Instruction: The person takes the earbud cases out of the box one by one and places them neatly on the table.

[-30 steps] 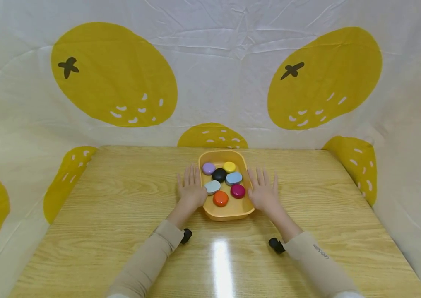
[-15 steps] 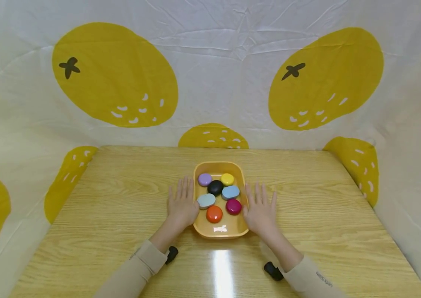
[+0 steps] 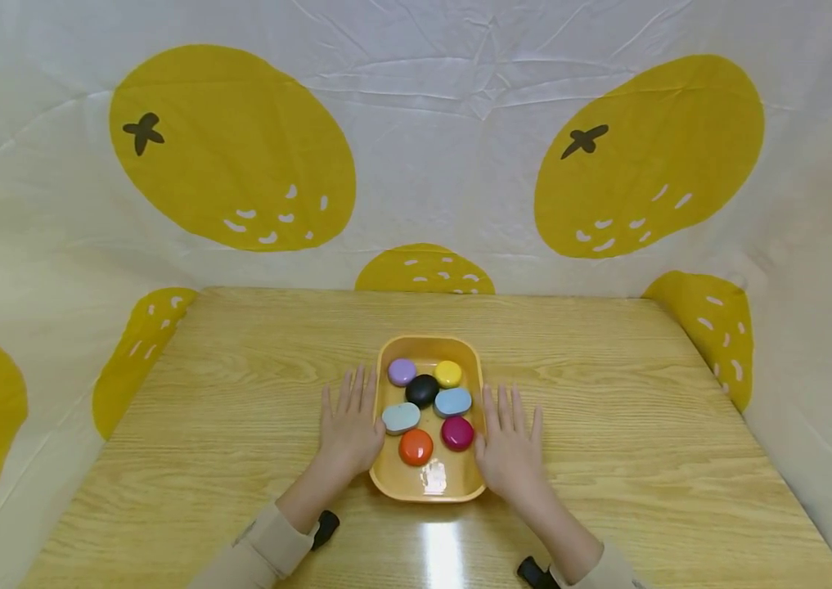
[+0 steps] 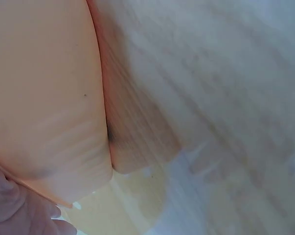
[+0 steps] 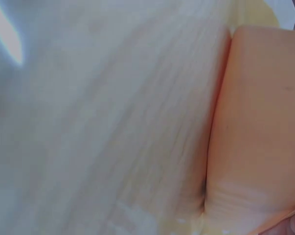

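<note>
A light orange plastic tray [image 3: 391, 474] with rounded corners sits on the table between my two hands. In it lie several smooth, pebble-like pieces: lilac [image 3: 402, 372], yellow [image 3: 448, 374], black [image 3: 422, 391], light blue [image 3: 453, 402], pale grey-blue [image 3: 401, 418], orange-red [image 3: 416, 447] and magenta [image 3: 457, 433]. My left hand [image 3: 348, 433], fingers straight, is against the tray's left side. Against the right side is my right hand [image 3: 510, 454], its fingers straight and slightly spread. Both wrist views are filled largely by the tray's outer wall [image 4: 44, 98], with part of a hand at a lower corner.
The wood-grain table [image 3: 644, 425] extends on both sides of the tray. A white cloth [image 3: 445, 180] printed with yellow fruit hangs behind it and along the sides. A small black device [image 3: 325, 529] sits at the left wrist, another [image 3: 536, 573] at the right.
The tray has slid toward me and slightly left, with both hands moving along at its sides. The pieces inside keep their arrangement.
</note>
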`<state>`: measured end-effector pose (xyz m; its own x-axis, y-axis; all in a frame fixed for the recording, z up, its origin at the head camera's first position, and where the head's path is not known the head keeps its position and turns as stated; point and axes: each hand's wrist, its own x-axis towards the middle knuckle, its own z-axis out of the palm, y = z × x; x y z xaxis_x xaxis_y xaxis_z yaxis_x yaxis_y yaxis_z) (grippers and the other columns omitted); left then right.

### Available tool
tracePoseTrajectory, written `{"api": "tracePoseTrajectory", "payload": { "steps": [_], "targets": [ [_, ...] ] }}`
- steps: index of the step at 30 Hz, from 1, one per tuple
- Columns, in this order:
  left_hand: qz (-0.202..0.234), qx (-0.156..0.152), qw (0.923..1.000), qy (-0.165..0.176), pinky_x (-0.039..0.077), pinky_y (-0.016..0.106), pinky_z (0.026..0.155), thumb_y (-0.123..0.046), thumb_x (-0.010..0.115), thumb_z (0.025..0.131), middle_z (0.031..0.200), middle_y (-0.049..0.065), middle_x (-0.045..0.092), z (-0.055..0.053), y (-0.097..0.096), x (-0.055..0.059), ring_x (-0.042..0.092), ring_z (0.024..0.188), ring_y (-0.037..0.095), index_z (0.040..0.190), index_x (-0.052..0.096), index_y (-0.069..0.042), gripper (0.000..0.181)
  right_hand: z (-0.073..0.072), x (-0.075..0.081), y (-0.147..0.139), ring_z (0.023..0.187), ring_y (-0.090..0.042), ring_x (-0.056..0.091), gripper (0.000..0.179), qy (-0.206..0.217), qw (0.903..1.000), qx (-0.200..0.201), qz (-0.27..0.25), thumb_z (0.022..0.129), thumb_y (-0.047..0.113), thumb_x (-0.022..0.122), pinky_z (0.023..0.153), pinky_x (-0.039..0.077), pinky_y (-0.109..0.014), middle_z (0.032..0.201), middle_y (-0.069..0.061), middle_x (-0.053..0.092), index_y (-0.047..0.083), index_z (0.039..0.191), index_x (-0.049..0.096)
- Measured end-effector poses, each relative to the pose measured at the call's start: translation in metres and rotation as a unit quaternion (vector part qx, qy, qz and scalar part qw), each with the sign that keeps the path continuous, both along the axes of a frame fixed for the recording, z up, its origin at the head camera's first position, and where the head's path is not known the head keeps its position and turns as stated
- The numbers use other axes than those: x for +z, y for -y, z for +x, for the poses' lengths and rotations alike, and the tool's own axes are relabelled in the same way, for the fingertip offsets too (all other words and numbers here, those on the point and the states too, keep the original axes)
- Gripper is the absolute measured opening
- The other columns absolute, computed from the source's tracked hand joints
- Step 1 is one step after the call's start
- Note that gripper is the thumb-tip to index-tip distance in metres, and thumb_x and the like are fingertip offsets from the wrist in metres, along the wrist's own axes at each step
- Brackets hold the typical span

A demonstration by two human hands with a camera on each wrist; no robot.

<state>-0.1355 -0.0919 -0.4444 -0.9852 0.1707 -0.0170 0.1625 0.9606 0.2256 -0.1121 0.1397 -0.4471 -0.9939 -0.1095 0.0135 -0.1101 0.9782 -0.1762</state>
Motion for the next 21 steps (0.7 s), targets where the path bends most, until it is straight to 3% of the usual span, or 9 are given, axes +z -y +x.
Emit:
{"api": "tracePoseTrajectory", "payload": {
  "steps": [12, 21],
  "targets": [
    [0.023, 0.005, 0.9996, -0.016, 0.002, 0.057, 0.108, -0.028, 0.042, 0.091, 0.151, 0.017, 0.013, 0.020, 0.001, -0.003, 0.009, 0.139, 0.034, 0.146, 0.017, -0.004, 0.064, 0.017, -0.001, 0.001, 0.138, -0.037, 0.007, 0.065, -0.011, 0.9999, 0.003, -0.006, 0.091, 0.029, 0.046, 0.106, 0.002, -0.060, 0.150, -0.018, 0.018, 0.008, 0.146, 0.019],
    [0.035, 0.011, 0.9991, -0.020, 0.002, 0.058, 0.107, -0.027, 0.042, 0.090, 0.151, 0.016, 0.012, 0.023, 0.002, -0.005, 0.008, 0.138, 0.034, 0.146, 0.018, -0.004, 0.065, 0.020, -0.002, 0.002, 0.138, -0.037, 0.008, 0.064, -0.014, 0.9999, 0.003, -0.009, 0.091, 0.029, 0.047, 0.106, 0.003, -0.060, 0.149, -0.018, 0.020, 0.008, 0.146, 0.021]
  ]
}}
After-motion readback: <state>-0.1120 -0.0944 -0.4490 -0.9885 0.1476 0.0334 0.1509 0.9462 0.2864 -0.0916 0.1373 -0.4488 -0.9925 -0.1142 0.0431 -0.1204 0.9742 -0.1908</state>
